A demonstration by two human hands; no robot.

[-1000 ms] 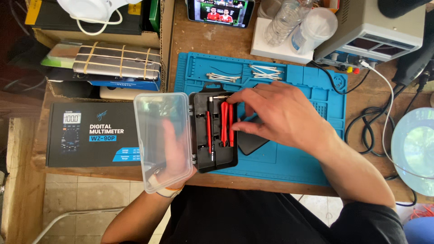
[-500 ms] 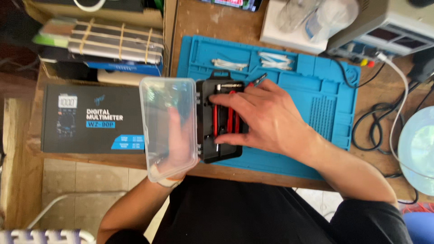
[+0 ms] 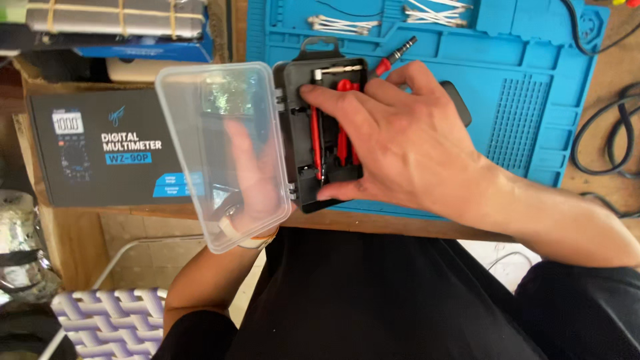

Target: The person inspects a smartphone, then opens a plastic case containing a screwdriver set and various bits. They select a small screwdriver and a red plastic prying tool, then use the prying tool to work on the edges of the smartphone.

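Note:
A black screwdriver case (image 3: 299, 100) lies at the left edge of the blue work mat (image 3: 533, 80), with its clear plastic lid (image 3: 213, 133) swung open to the left. Red-handled screwdrivers (image 3: 315, 143) sit in the tray. My right hand (image 3: 407, 140) lies over the tray, with the index fingertip on the top of the tools and the thumb hooked around the case's lower edge. My left hand (image 3: 250, 180) shows through the lid, supporting it from underneath. Another red-handled driver (image 3: 397, 53) lies on the mat just above my right hand.
A dark flat object (image 3: 460, 100) pokes out from under my right hand. Cotton swabs (image 3: 340, 25) lie at the mat's top. A dark multimeter box (image 3: 100, 153) sits left of the lid, black cables (image 3: 607, 133) lie at the right, and a woven seat (image 3: 113, 320) is below left.
My right hand has slid left from the dark flat object onto the tray and now clasps the case. The lid stays open over my left hand. The view has moved closer.

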